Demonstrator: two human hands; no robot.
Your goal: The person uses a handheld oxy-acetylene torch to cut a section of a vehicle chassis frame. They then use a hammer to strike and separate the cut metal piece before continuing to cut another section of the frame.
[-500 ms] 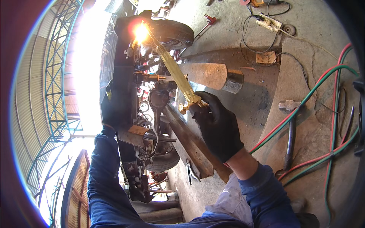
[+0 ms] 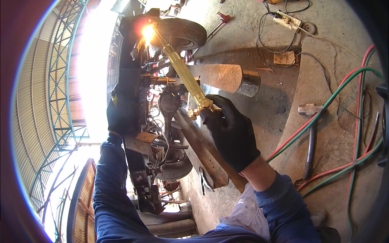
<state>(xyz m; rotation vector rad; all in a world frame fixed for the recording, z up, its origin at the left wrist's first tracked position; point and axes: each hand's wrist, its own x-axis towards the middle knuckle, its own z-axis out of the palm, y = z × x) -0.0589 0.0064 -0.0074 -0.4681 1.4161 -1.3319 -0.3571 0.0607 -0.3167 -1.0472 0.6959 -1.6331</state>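
Observation:
My right hand [image 2: 233, 135], in a black glove, is closed around the valve end of a brass cutting torch [image 2: 186, 77]. The torch slants up and left. Its tip meets a dark steel chassis beam [image 2: 131, 93] near the top, in a bright flame [image 2: 148, 34] with orange sparks dropping below. Against the beam's left side rests my left hand [image 2: 116, 115], also gloved in black; its fingers blend into the dark metal, so their grip cannot be made out. A wheel [image 2: 184, 34] stands just right of the flame.
Red and green hoses [image 2: 332, 97] loop across the floor at right, over a sledgehammer [image 2: 311, 137]. Pliers [image 2: 206, 180] lie beside a long steel channel [image 2: 206, 156]. A rusty curved metal piece [image 2: 221, 77] lies beyond the torch. A power strip [image 2: 287, 20] with cables is at upper right.
The torch tip and flame have shifted slightly left and down along the beam, and more sparks fall below. My left hand stays against the beam.

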